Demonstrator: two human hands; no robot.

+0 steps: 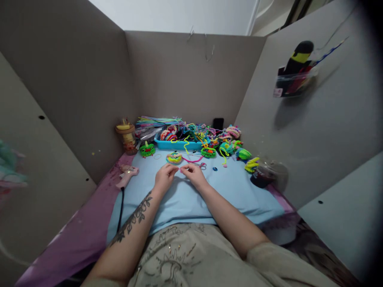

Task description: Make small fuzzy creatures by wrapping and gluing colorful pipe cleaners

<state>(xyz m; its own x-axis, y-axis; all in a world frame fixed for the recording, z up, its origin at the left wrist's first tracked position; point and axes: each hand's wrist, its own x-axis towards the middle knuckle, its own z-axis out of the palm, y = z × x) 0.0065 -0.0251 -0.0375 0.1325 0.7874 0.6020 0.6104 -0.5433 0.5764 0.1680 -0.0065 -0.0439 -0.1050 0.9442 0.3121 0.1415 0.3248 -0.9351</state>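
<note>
My left hand (164, 175) and my right hand (194, 174) meet over the blue cloth, fingertips pinched. Between them shows a small pink fuzzy piece (180, 170), which looks like pipe cleaner; both hands seem to grip it, though the fingers cover most of it. Just beyond my hands lies a round yellow and multicoloured fuzzy coil (174, 158). A pink pipe cleaner (194, 160) is stretched out to its right. Close to my right hand rest small scissors (203, 166), and a dark blue round item (215, 169) lies farther right.
A blue tray (182, 146) heaped with fuzzy pieces stands at the back. Pipe cleaners (158, 120) lie behind it. A pink glue gun (128, 175) with a black cord is at left, near a drink cup (127, 139). A dark lidded cup (261, 175) stands right, and grey panels surround the table.
</note>
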